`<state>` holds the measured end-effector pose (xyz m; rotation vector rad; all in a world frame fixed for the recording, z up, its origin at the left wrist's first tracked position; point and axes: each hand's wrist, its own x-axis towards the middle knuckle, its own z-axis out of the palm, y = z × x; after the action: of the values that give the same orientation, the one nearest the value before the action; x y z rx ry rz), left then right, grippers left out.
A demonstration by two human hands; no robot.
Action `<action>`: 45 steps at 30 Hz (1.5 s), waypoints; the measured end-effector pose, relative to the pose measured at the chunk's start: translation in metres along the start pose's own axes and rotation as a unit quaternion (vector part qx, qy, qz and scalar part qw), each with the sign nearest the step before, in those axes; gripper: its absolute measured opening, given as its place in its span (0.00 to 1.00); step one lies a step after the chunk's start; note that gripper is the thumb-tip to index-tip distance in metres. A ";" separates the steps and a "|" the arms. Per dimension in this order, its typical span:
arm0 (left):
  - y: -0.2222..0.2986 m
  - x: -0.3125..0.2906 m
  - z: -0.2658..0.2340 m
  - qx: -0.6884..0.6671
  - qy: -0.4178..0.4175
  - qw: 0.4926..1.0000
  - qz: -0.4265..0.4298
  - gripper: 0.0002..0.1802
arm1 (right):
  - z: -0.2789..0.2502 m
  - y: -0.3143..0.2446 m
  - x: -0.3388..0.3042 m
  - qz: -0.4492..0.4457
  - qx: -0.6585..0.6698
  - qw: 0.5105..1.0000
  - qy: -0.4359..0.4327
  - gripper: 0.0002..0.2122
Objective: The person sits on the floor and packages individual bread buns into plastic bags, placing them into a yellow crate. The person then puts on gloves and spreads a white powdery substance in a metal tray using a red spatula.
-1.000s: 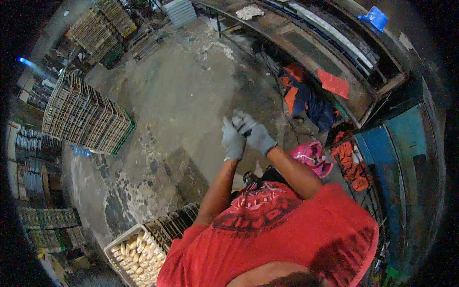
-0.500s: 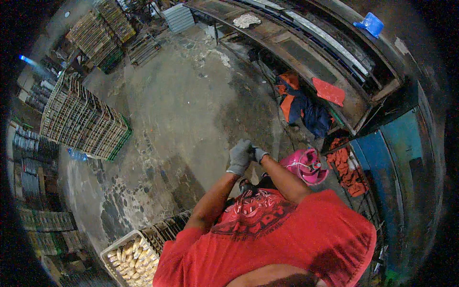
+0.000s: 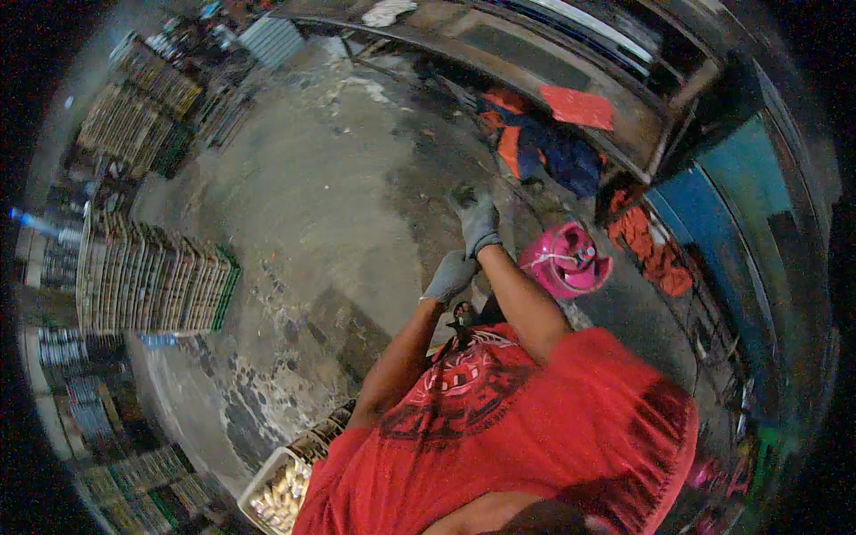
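Nearest the camera is the person's red shirt point(image 3: 535, 428), filling the lower middle of the view, with both bare forearms rising out of it. At the lower left edge of the shirt sits one pale crate point(image 3: 276, 490) of small light-coloured pieces, well apart from both hands.

Both hands wear grey gloves. The left hand point(image 3: 450, 276) hangs just in front of the chest, its fingers curled loosely downward; whether it grips anything cannot be told. The right hand point(image 3: 479, 221) is raised a little higher and farther out, just beside the left one, with its fingers lifted and partly spread; a dark smudge shows at the fingertips, and whether that is something pinched or only dirt on the glove cannot be told.

Nearest the right hand, just to its right on the floor, stands one pink round canister point(image 3: 564, 260) with a pale band and a small cap on top. It does not touch the hand.

Beyond the hands spreads the stained concrete floor point(image 3: 339, 196). To the left rises one tall stack of wire trays point(image 3: 152, 276), with a second stack point(image 3: 134, 116) farther back. At the far right, orange and blue cloths point(image 3: 535, 147) lie heaped below a long bench point(image 3: 499, 45).
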<state>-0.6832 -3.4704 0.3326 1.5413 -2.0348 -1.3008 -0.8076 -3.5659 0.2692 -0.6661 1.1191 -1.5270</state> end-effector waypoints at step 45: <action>-0.249 -0.249 -0.102 0.076 -0.107 0.903 -0.409 0.16 | -0.334 0.012 -0.081 0.062 -0.466 0.747 0.471 0.13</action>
<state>-0.3607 -3.3097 0.2668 2.5944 -1.6537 -1.6532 -1.0702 -3.3875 0.1361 -0.3819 2.7371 -1.0681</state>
